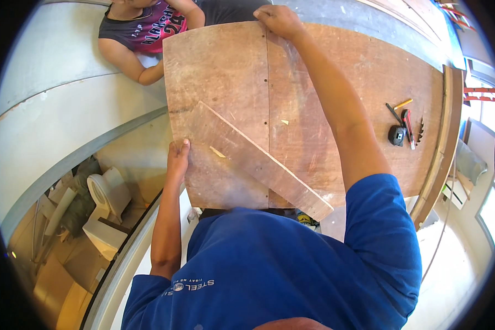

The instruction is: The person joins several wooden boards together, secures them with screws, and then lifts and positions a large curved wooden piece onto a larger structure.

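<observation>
Left hand [177, 159] fingers clamp the plywood board [225, 77] at nine o'clock; right hand [280, 21] fingers grip its twelve o'clock edge; a wooden strip [258, 159] lies across it.

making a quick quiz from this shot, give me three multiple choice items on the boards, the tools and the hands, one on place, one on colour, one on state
1. Where does the narrow wooden strip lie?
A. slantwise on top of the plywood board
B. on the floor beside the toilet
C. upright against a window

2. What colour is the shirt sleeve on the person's right arm?
A. red
B. blue
C. white

3. What is the right hand doing?
A. holding the tape measure
B. hanging free in the air
C. gripping the far edge of the board

Answers: 1 A, the strip runs diagonally across the board's near half, by the left hand at the board's left edge. 2 B, the sleeve is plainly blue. 3 C, the fingers curl over the far edge, while the tape measure lies apart on the table to the right.
</observation>
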A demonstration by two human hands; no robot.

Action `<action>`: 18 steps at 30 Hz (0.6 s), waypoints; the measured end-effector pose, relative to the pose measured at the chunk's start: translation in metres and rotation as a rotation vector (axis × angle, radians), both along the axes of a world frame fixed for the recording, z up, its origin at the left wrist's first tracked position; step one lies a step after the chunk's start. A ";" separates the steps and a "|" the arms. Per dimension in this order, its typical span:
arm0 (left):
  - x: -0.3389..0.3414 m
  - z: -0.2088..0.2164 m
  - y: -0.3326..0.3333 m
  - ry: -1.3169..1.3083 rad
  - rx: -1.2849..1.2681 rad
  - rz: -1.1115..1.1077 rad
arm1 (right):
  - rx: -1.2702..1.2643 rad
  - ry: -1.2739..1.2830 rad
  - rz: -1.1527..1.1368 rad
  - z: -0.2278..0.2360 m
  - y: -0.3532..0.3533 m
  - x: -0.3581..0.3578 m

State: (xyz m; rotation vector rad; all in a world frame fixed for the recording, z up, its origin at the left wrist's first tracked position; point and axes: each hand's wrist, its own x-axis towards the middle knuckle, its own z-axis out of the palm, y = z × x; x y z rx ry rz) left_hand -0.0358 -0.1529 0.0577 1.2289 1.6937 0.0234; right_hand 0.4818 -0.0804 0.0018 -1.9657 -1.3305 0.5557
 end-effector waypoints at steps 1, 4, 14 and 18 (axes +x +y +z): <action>0.003 0.002 0.001 0.010 -0.019 0.004 | -0.069 -0.022 -0.015 0.009 0.000 -0.001; 0.000 0.000 0.000 -0.026 -0.033 0.003 | -0.251 -0.078 0.000 0.032 -0.003 -0.011; 0.002 0.004 0.003 -0.019 -0.045 -0.015 | 0.153 0.311 -0.099 0.006 -0.006 0.005; -0.001 0.002 0.002 -0.040 -0.027 -0.046 | 0.225 0.365 -0.149 -0.002 -0.001 0.011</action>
